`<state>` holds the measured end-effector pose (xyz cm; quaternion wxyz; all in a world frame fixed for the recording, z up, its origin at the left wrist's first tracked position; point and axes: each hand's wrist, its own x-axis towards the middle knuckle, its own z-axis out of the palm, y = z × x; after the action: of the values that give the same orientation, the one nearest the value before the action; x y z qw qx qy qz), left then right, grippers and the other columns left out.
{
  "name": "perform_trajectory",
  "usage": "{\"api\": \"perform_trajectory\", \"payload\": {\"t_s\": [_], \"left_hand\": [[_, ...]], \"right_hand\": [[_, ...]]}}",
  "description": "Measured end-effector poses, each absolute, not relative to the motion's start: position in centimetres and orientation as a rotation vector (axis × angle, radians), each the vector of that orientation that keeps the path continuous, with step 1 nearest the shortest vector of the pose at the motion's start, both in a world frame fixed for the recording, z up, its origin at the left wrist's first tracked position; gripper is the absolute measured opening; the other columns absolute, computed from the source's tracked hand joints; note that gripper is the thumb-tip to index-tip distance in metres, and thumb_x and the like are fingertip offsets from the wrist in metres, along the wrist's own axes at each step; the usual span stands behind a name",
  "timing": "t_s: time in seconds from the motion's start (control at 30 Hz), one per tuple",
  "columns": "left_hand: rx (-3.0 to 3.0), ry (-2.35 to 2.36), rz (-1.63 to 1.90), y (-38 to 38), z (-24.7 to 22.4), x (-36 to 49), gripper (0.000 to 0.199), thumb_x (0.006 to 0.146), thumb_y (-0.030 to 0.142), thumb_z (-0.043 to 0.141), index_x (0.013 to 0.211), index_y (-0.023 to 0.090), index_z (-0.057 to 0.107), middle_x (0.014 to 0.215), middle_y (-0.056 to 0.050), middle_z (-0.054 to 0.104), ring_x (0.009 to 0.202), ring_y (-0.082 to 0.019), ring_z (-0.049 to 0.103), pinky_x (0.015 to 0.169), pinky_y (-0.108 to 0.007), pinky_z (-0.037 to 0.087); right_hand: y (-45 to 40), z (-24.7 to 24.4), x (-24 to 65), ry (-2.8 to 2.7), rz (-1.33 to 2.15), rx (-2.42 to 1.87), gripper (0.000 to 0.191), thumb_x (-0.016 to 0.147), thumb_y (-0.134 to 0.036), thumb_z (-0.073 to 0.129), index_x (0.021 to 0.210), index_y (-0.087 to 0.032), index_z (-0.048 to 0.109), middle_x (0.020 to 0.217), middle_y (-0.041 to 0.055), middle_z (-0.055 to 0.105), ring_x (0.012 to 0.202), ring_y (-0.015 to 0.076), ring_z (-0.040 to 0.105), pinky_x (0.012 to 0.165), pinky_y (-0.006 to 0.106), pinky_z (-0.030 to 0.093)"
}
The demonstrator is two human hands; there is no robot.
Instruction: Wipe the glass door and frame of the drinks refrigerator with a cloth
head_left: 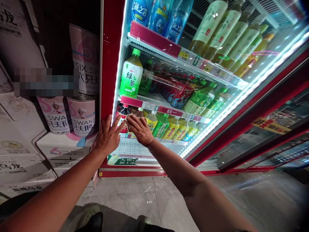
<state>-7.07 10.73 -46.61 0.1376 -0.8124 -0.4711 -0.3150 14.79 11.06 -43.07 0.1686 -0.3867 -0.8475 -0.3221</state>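
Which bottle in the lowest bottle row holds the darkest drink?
The leftmost bottle, beside the left hand in the picture; it looks nearly black, its neighbours paler.

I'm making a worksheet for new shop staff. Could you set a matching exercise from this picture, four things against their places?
Things:
1. Left hand
2. Right hand
3. Blue bottles
4. Pink cans

Places:
A. Left end of the highest visible shelf
B. Spread at the left edge of the fridge
C. Stacked on a box
D. Over a pale cloth

Pairs: 1-B, 2-D, 3-A, 4-C.
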Motion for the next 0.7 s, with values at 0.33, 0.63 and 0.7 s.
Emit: {"api": "perform_trajectory", "payload": {"t_s": [0.33, 0.63, 0.7], "left_hand": [[-2.310, -1.272, -1.050, 11.3, -46.9, -8.0, 0.102, 0.088, 0.016, 0.059, 0.166, 0.027, -0.005, 0.175, -0.008, -0.003, 0.163, -0.033, -0.001, 0.132, -0.056, 0.021], [-2.293, -1.293, -1.117, 11.1, -46.3, -8.7, 0.090, 0.086, 0.014, 0.060, 0.166, 0.028, 0.021, 0.174, -0.006, -0.011, 0.162, -0.036, -0.004, 0.131, -0.060, 0.020], [-2.287, -1.298, -1.111, 11.0, -46.3, -8.7, 0.090, 0.086, 0.014, 0.060, 0.166, 0.028, 0.021, 0.174, -0.006, -0.011, 0.162, -0.036, -0.004, 0.131, -0.060, 0.022]], "right_hand": [[11.5, -41.9, 12.6, -2.380, -0.890, -1.130, 0.058, 0.104, -0.016, 0.038, 0.162, -0.025, 0.035, 0.168, 0.0022, 0.038, 0.162, 0.0167, 0.018, 0.136, 0.047, 0.007], [11.7, -40.2, 11.7, -2.290, -0.907, -1.229, 0.058, 0.105, -0.019, 0.039, 0.163, -0.025, 0.033, 0.171, 0.0029, 0.034, 0.163, 0.0190, 0.017, 0.135, 0.048, 0.012], [11.6, -40.8, 11.4, -2.342, -0.906, -1.199, 0.060, 0.104, -0.017, 0.041, 0.163, -0.025, 0.033, 0.170, 0.0022, 0.034, 0.163, 0.0181, 0.017, 0.135, 0.046, 0.014]]}}
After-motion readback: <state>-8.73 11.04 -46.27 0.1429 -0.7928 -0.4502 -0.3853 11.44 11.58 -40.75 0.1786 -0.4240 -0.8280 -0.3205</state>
